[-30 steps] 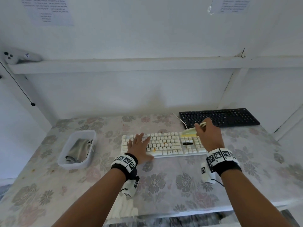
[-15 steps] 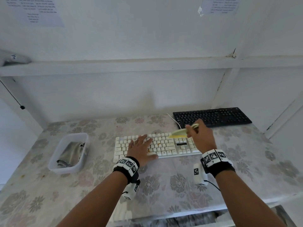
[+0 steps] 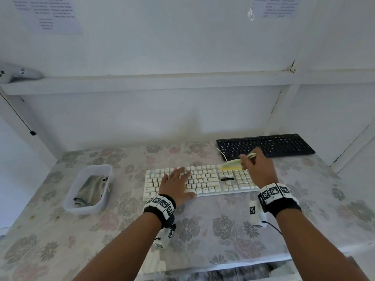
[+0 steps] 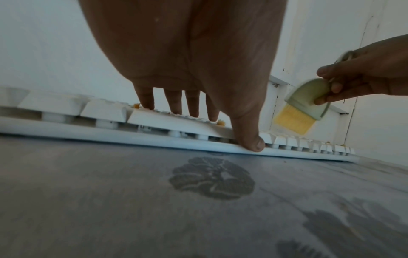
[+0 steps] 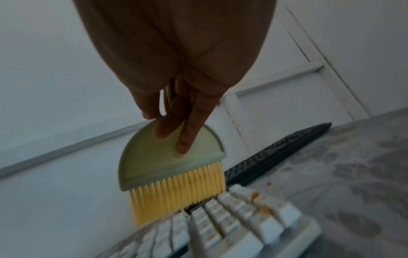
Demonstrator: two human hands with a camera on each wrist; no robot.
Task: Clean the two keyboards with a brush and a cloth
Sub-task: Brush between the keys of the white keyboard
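A white keyboard [image 3: 205, 179] with orange crumbs between its keys lies in the middle of the flowered table. My left hand [image 3: 175, 184] lies flat on its left half, fingers straight on the keys [image 4: 174, 104], thumb at the front edge. My right hand [image 3: 256, 165] grips a pale green brush [image 3: 231, 164] with yellow bristles [image 5: 176, 193] at the keyboard's far right edge; the bristles touch the top key row. A black keyboard [image 3: 265, 146] lies behind, to the right. A grey cloth [image 3: 91, 189] sits in a clear tub.
The clear plastic tub [image 3: 69, 205] stands left of the white keyboard. A white cable [image 3: 218, 149] runs from the keyboard toward the wall. A white shelf [image 3: 162, 82] spans the wall above, with a white controller [image 3: 16, 74] on its left end.
The brush in my right hand has shifted slightly along the keyboard's top row. My left hand stays flat on the keys. The head view has moved a little.
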